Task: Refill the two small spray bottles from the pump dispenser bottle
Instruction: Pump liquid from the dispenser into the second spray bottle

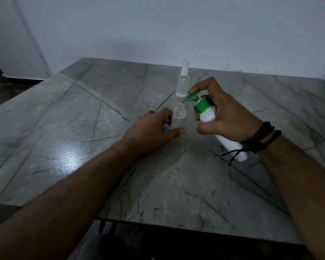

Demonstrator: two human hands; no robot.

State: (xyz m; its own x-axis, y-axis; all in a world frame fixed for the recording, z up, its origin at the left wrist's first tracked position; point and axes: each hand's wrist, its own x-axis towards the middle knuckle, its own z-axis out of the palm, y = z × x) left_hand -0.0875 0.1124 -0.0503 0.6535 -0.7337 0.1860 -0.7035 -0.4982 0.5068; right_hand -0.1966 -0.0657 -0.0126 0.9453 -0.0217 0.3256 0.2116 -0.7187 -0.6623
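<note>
1. The step in hand is filling the first small bottle. The left hand [154, 126] steadies the open spray bottle [179, 117] upright on the tabletop [83, 128], with its thumb curled across the bottle's lower front and its other fingers wrapped behind.

2. A blue item [34, 127], probably this bottle's removed spray cap, peeks out beside the left fingers on their outer side; whether they hold it or it only lies under the hand I cannot tell.

3. The right hand [227, 115] grips the white pump dispenser bottle [221, 132], tilted with its base toward the wrist. Its fingers are clamped around the body just below the green collar, and the forefinger rests on top of the green pump head [192, 96].

4. The pump's nozzle tip sits just above the open bottle's neck, between the two hands.

5. The open bottle looks nearly empty, so filling seems barely begun.

6. The second spray bottle [183, 79] stands capped beyond the right fingertips, apart from both hands, with a little liquid at its bottom.

7. The next move likely calls for repeated forefinger presses while keeping the nozzle centred over the narrow mouth; a slight drift would spill onto the tabletop.
</note>
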